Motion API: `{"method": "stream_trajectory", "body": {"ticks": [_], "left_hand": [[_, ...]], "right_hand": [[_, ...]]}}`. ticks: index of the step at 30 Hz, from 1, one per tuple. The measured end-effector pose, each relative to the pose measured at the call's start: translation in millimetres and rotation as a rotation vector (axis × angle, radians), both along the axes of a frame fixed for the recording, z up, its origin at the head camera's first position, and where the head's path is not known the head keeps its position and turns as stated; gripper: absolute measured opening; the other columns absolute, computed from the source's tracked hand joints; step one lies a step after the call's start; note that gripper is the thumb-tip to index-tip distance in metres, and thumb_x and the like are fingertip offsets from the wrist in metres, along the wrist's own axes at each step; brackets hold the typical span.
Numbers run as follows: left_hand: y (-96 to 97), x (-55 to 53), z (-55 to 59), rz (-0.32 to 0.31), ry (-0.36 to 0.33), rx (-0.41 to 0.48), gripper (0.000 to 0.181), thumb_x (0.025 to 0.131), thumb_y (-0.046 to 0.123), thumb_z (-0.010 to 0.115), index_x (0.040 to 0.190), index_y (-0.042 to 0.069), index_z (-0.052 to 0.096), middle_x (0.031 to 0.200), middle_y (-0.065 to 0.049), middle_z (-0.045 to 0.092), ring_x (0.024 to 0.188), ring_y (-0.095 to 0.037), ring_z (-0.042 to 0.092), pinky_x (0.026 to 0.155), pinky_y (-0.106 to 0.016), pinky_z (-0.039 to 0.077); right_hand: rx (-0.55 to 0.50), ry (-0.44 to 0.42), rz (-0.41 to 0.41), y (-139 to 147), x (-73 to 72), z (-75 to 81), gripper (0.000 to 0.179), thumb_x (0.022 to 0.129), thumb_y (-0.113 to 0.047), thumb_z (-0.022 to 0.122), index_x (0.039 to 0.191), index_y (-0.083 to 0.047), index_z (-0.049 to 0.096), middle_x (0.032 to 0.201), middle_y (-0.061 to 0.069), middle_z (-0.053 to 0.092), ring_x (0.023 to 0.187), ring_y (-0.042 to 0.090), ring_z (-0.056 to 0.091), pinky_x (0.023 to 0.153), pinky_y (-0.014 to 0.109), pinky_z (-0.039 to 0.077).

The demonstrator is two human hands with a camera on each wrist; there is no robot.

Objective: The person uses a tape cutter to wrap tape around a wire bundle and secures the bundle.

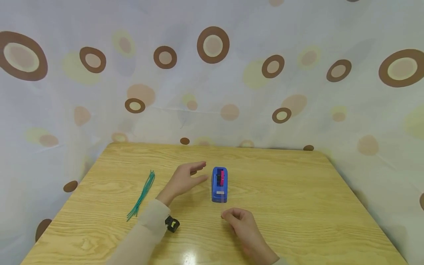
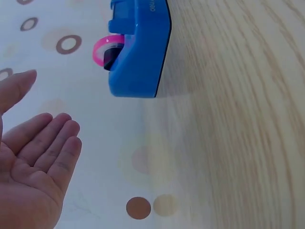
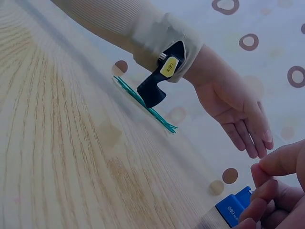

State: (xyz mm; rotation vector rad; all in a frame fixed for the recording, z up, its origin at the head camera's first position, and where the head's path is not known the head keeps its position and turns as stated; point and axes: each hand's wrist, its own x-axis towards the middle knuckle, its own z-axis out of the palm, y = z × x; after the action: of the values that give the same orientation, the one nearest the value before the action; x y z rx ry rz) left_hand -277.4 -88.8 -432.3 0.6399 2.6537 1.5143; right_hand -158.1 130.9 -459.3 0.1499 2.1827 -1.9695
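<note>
A blue tape dispenser (image 1: 214, 187) with a pink-rimmed roll (image 1: 222, 178) stands on the wooden table, its cutting end toward the person. From that end a clear strip of tape (image 1: 222, 206) runs to my right hand (image 1: 243, 227), which pinches it between thumb and forefinger. My left hand (image 1: 183, 179) is held to the left of the dispenser, fingers extended and thumb apart, not touching it. In the left wrist view that palm (image 2: 35, 176) shows nothing held. In the right wrist view, the right fingers partly cover the dispenser (image 3: 229, 209).
On the left of the wooden table (image 1: 285, 184) lies a loose bundle of thin green strands (image 1: 142, 197). A black camera mount (image 1: 172, 223) sticks out from the left wrist. Behind the table hangs a pale curtain (image 1: 238, 92) patterned with brown rings.
</note>
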Motion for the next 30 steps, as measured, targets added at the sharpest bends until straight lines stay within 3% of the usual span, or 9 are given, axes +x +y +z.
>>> {"method": "stream_trajectory", "body": {"ticks": [5,15,21,30], "left_hand": [[-13.4,7.0,5.6,0.019,0.017,0.037,0.054,0.094,0.027,0.070,0.142,0.010,0.053,0.136,-0.003,0.059,0.125,-0.018,0.055,0.103,-0.034,0.042],[-49.3,23.9,11.8,0.059,0.058,0.044,0.054,0.094,0.028,0.070,0.142,0.008,0.054,0.137,-0.010,0.058,0.124,-0.024,0.055,0.102,-0.039,0.044],[-72.2,32.6,9.8,0.129,0.103,0.042,0.053,0.093,0.030,0.071,0.138,0.006,0.057,0.134,-0.009,0.060,0.122,-0.026,0.057,0.101,-0.041,0.045],[-102.9,45.6,5.7,0.261,0.114,0.009,0.053,0.092,0.032,0.072,0.137,0.008,0.059,0.133,-0.010,0.061,0.119,-0.030,0.059,0.097,-0.045,0.047]], "right_hand": [[0.000,-0.012,0.015,0.7,-0.7,-3.5,0.025,0.098,-0.015,0.060,0.101,0.008,0.069,0.073,-0.003,0.054,0.063,0.012,0.043,0.056,0.023,0.038],[-0.015,-0.027,0.025,0.5,0.7,-4.1,0.026,0.099,-0.017,0.061,0.102,0.007,0.069,0.068,-0.003,0.049,0.063,0.013,0.043,0.058,0.024,0.038],[-0.030,-0.019,0.033,1.3,0.5,-5.2,0.025,0.098,-0.016,0.061,0.100,0.008,0.068,0.071,-0.002,0.051,0.065,0.013,0.044,0.059,0.025,0.039],[-0.021,-0.021,0.032,1.5,-1.4,-6.9,0.025,0.099,-0.016,0.060,0.101,0.008,0.068,0.073,-0.002,0.052,0.066,0.014,0.044,0.060,0.025,0.039]]}}
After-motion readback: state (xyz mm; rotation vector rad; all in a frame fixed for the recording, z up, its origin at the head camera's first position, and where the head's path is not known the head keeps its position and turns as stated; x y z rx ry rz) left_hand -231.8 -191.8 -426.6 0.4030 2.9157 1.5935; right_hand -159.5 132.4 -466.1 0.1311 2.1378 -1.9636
